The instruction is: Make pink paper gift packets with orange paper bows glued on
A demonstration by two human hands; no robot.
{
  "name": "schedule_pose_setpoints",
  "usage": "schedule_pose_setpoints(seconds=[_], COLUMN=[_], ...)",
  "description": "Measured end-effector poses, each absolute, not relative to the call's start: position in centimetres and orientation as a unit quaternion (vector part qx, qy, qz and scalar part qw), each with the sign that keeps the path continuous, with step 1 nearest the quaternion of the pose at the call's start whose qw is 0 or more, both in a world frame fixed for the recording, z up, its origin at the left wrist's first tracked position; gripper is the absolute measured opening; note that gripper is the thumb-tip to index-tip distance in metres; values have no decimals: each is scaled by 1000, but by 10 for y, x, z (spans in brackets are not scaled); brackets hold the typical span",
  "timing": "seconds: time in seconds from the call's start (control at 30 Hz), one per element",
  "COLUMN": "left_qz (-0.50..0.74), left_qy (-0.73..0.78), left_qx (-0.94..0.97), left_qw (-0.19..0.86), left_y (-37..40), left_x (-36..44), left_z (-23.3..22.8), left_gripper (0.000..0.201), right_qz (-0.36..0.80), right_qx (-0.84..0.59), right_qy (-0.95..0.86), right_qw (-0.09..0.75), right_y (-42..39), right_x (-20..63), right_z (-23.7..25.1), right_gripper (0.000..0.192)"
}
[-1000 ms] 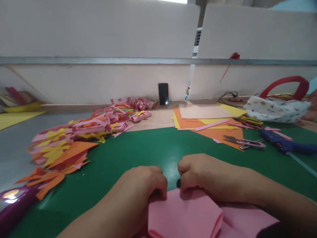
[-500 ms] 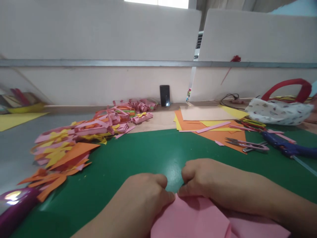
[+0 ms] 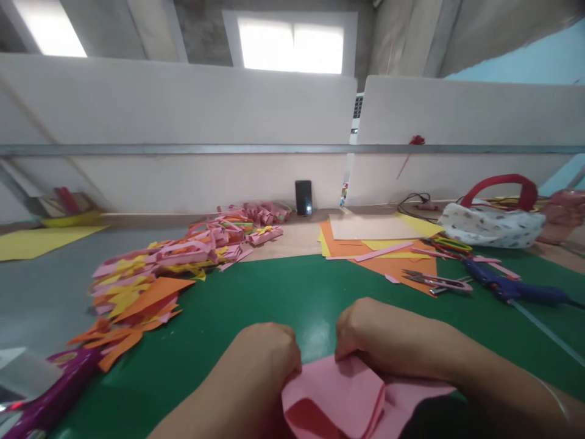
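Both hands pinching folded pink paper at near edge of green mat

Left hand (image 3: pixel 267 360) fisted, fingers closed on pink paper (image 3: pixel 336 393) left edge; right hand (image 3: pixel 379 338) curled, fingertips clamped on its top fold, hands just apart. Paper lying on green mat (image 3: pixel 274 292), red patch showing underneath. Scrap pile (image 3: pixel 150 274) of pink, yellow, orange strips at left, orange sheets (image 3: pixel 388 250), snips (image 3: pixel 436 281), blue glue gun (image 3: pixel 512 286) at right, phone (image 3: pixel 303 197) upright against back wall

Paper scraps (image 3: pixel 150 274) are heaped at left — scissors (image 3: pixel 436 281), a glue gun (image 3: pixel 512 288) and a phone (image 3: pixel 303 197) are seen beyond.
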State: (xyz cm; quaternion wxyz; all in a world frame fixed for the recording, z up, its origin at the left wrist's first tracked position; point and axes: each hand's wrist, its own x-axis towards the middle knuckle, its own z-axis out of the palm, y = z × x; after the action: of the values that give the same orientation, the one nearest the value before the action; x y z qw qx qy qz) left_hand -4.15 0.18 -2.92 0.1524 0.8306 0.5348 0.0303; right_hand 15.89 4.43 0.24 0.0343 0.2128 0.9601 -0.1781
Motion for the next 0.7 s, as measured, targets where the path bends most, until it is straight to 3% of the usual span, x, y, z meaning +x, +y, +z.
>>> schedule_pose_setpoints(seconds=[0.1, 0.2, 0.33, 0.53, 0.7], left_qz=[-45, -139, -167, -87, 47], left_qy=[540, 514, 499, 575, 549], left_qx=[833, 843, 846, 807, 795], left_qw=[113, 74, 79, 101, 253], left_y=[-2, -7, -6, -3, -8], left_x=[-35, -27, -23, -31, -50], left_z=[-22, -12, -6, -7, -13], left_gripper=[19, 22, 23, 19, 10], right_qz=[-159, -221, -302, -201, -227], right_qx=[254, 305, 366, 270, 258], right_qy=[952, 925, 880, 941, 939], right_qw=[55, 40, 35, 40, -21], right_y=[41, 39, 38, 38, 50], right_x=[155, 149, 145, 147, 160], right_z=[1, -3, -3, 6, -2], right_gripper=[10, 5, 8, 9, 11])
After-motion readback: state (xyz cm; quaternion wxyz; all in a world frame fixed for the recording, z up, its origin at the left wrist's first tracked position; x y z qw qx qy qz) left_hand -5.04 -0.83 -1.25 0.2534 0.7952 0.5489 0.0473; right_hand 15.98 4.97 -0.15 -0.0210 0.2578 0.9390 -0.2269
